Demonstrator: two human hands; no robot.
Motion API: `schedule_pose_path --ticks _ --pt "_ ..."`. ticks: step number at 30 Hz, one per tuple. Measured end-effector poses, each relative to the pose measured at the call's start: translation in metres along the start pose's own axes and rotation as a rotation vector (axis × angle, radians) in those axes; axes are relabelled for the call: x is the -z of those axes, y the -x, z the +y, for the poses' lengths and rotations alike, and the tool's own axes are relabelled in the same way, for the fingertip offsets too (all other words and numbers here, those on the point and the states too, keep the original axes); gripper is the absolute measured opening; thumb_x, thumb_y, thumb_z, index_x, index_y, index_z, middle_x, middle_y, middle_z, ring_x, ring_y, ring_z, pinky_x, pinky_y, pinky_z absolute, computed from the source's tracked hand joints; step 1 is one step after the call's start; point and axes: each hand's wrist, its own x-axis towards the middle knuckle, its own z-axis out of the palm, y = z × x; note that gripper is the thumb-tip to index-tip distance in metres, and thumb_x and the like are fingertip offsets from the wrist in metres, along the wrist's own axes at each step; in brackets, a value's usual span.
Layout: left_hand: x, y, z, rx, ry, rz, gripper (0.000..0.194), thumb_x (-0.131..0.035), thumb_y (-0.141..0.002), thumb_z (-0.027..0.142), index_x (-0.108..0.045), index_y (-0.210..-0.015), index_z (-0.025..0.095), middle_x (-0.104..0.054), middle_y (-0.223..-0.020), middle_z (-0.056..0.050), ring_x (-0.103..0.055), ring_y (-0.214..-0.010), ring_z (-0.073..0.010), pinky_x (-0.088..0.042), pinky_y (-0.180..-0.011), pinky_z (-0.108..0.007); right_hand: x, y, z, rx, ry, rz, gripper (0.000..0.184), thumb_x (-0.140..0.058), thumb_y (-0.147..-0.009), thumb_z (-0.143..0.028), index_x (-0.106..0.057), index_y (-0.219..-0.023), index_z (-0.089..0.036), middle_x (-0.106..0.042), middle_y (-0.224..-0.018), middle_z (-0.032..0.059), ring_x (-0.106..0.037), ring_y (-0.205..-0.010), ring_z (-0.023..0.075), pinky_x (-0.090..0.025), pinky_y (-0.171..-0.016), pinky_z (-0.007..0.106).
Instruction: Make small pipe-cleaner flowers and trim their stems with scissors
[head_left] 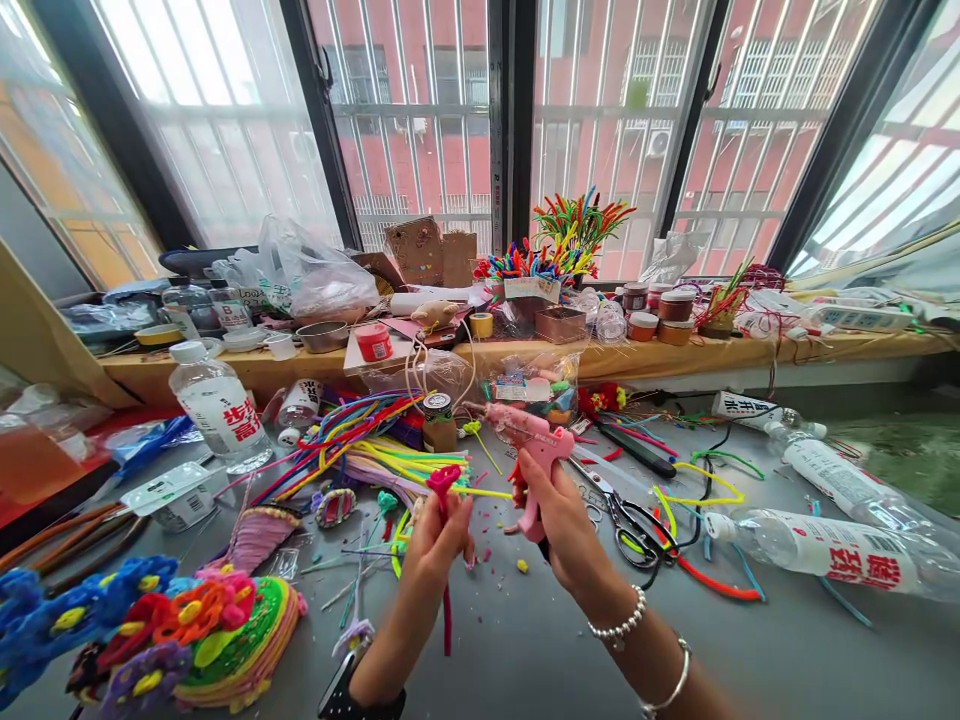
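My left hand (435,545) pinches a magenta pipe-cleaner flower (444,480), its stem hanging below the fingers. My right hand (559,520) is wrapped around the grip of a pink glue gun (532,440), whose nozzle points up and left, above the flower and apart from it. A yellow pipe cleaner (487,492) stretches between the two hands; which hand holds it, if either, I cannot tell. Close to my right hand lie black-handled scissors (637,525). A bundle of coloured pipe cleaners (375,445) is spread behind my left hand.
At the left front sit blue fuzzy flowers (82,625) and a green-topped round piece (247,635). Water bottles lie at the right (832,550), and one bottle (221,405) stands at the left. A small can (438,422) stands mid-table. Jars (675,305) and pipe cleaners crowd the sill.
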Motion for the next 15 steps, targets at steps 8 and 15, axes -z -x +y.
schedule_pose_path --ticks 8,15 --pt "0.009 -0.006 -0.012 0.037 -0.46 -0.255 0.026 -0.038 -0.075 0.042 -0.042 -0.064 0.019 -0.031 -0.045 0.009 -0.029 -0.037 -0.0068 -0.025 -0.037 -0.019 0.007 -0.004 0.003 -0.034 0.04 0.071 0.026 -0.056 -0.068 -0.04 -0.051 -0.079 -0.017 -0.051 -0.067 -0.0018 -0.046 -0.06 0.0092 -0.039 -0.05 0.018" --pt "0.011 -0.005 -0.017 -0.163 -0.883 -0.2 0.026 -0.042 -0.075 0.033 -0.057 -0.088 0.015 -0.059 -0.078 -0.007 -0.055 -0.071 -0.0189 -0.043 -0.065 -0.031 0.021 -0.011 0.001 -0.033 0.066 0.095 0.022 -0.06 -0.065 -0.029 -0.054 -0.081 -0.016 -0.054 -0.071 -0.0015 -0.048 -0.064 0.0096 -0.037 -0.055 0.018"
